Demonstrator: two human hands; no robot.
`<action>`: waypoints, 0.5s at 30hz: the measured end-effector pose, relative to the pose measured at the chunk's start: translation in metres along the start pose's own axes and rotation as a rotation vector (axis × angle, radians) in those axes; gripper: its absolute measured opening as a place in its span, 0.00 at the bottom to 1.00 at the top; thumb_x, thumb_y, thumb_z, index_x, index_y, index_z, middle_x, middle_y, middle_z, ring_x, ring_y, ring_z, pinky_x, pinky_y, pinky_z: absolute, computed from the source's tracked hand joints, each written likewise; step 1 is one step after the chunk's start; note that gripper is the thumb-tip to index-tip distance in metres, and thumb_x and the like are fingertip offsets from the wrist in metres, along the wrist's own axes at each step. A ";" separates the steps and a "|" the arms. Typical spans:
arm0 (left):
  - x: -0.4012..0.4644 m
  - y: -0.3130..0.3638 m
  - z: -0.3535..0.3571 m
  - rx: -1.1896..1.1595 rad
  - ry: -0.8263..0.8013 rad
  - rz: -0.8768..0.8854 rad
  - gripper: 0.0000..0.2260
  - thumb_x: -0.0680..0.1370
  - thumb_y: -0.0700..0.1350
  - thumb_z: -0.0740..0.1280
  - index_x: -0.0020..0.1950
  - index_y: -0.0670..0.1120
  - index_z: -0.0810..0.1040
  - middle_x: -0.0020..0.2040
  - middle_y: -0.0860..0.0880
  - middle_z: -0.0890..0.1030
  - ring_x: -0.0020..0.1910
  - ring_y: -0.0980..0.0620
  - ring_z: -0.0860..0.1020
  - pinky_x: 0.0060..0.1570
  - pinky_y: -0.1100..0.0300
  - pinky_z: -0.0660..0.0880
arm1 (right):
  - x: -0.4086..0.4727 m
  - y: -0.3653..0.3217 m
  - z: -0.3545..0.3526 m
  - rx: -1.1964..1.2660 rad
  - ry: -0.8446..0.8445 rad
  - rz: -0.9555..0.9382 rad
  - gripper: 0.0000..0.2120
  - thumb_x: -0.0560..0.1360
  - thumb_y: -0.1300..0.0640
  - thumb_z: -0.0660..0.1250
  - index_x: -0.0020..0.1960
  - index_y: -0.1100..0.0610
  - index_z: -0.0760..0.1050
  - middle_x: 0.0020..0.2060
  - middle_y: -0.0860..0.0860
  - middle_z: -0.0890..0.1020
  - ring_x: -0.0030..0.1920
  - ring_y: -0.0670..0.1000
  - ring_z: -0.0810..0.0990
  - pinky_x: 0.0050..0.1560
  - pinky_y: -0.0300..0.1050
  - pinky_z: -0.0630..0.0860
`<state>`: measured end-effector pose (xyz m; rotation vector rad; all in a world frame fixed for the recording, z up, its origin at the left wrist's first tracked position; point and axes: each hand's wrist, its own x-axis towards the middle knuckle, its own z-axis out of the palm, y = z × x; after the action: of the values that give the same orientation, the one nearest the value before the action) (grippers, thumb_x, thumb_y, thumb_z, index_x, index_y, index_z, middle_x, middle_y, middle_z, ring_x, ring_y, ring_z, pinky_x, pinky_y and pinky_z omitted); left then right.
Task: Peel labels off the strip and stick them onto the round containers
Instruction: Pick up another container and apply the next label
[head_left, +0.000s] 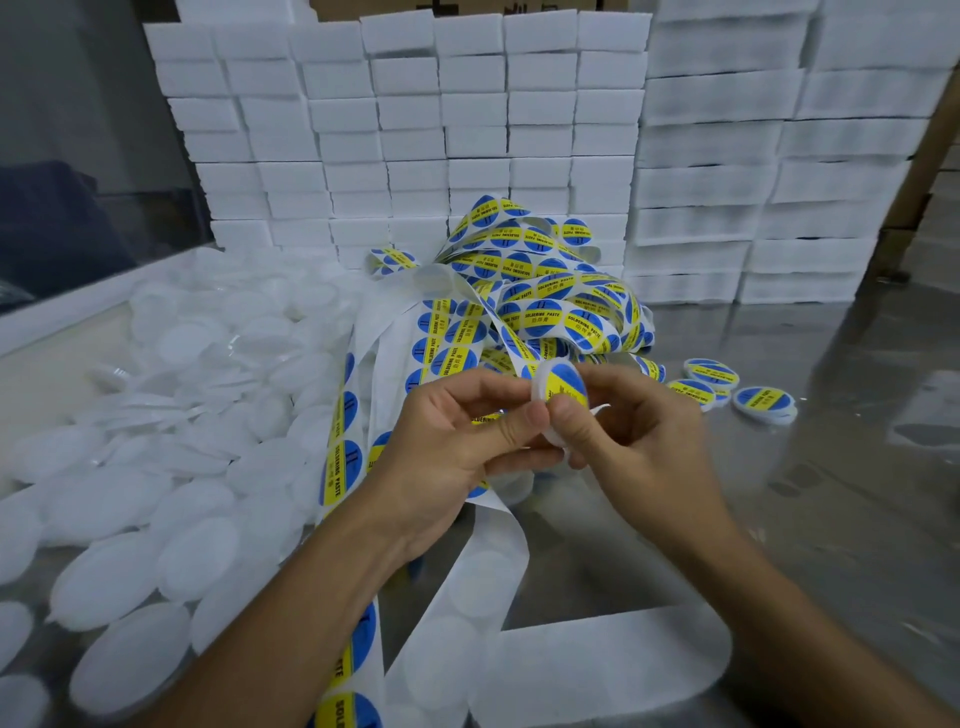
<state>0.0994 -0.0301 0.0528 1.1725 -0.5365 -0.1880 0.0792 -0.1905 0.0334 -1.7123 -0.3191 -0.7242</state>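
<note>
1. Blue and yellow colour the round label (567, 383) on the small white container (545, 410) held up between both hands, above the counter (831, 467).
2. The right hand (631, 434) has its fingers curled round the container's right side, with the thumb (569, 415) pressed on the label's lower edge.
3. The left hand (447, 441) pinches the container's left rim, its thumb tip (535, 415) touching the right thumb; its fingers are curled, and a length of label strip (345, 467) passes under that palm.
4. Just beyond the fingertips lies a tangled heap of strip (540, 301) still carrying blue and yellow labels printed "SOLDERING PASTE".
5. Below the wrists, white backing paper (597, 670) with its labels gone loops across the shiny metal counter.
6. To the right of the right-hand fingers, near but apart from them, three labelled containers (737, 389) lie flat on the counter.
7. To the left of the left-hand fingers spreads a large pile of plain white containers (156, 467), some overlapping.
8. Far beyond the fingers, white boxes (415, 130) are stacked in tall rows against the back.
</note>
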 end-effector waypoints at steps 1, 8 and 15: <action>0.000 -0.001 0.000 0.007 -0.014 0.005 0.07 0.64 0.42 0.75 0.40 0.44 0.84 0.43 0.40 0.85 0.43 0.43 0.85 0.41 0.55 0.82 | 0.001 -0.001 0.000 0.024 0.030 0.004 0.07 0.71 0.42 0.72 0.43 0.44 0.82 0.33 0.50 0.83 0.26 0.53 0.77 0.27 0.46 0.75; -0.001 -0.003 0.004 0.040 -0.032 -0.013 0.05 0.66 0.39 0.73 0.40 0.40 0.82 0.43 0.39 0.85 0.43 0.42 0.85 0.39 0.56 0.82 | 0.003 0.006 -0.004 0.053 0.090 0.044 0.20 0.76 0.48 0.64 0.36 0.65 0.77 0.25 0.59 0.78 0.22 0.47 0.75 0.23 0.37 0.70; -0.002 -0.002 0.004 0.149 -0.082 0.049 0.03 0.68 0.39 0.73 0.39 0.41 0.82 0.46 0.45 0.85 0.44 0.43 0.84 0.42 0.56 0.81 | 0.000 0.001 0.001 0.092 0.004 0.130 0.19 0.69 0.38 0.72 0.40 0.55 0.79 0.28 0.65 0.78 0.23 0.56 0.71 0.24 0.54 0.70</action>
<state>0.0957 -0.0336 0.0510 1.2995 -0.6595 -0.1564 0.0804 -0.1896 0.0325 -1.6280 -0.2329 -0.6089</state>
